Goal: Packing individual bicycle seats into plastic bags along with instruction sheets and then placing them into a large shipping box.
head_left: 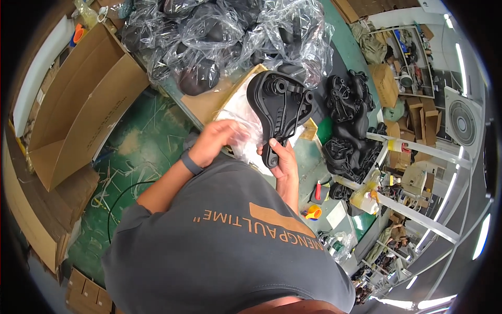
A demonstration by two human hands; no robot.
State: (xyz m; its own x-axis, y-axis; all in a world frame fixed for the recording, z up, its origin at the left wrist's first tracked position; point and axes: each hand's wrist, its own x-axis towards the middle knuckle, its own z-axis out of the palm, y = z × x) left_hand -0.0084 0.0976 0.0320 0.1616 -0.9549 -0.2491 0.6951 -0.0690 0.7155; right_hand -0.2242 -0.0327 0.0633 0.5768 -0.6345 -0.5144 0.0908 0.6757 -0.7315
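Observation:
A black bicycle saddle [274, 99] is held underside up, so its rails and the two round fittings at its wide end show. My right hand [283, 161] grips it by the narrow nose, thumb on top. Left of the saddle, my left hand [222, 137] is closed on thin clear plastic, which looks like a bag [246, 131]; its fingertips are partly blurred behind the film. Beneath both lies an open cardboard box [309, 131] with white wrapping inside.
Plastic-wrapped saddles [209, 42] are heaped at the far side. Bare black saddles [348, 120] lie to the right, near a red-handled tool [318, 190] and an orange tape dispenser [312, 212]. A large open carton [89, 115] stands at left, above a green floor [151, 131] strewn with straps.

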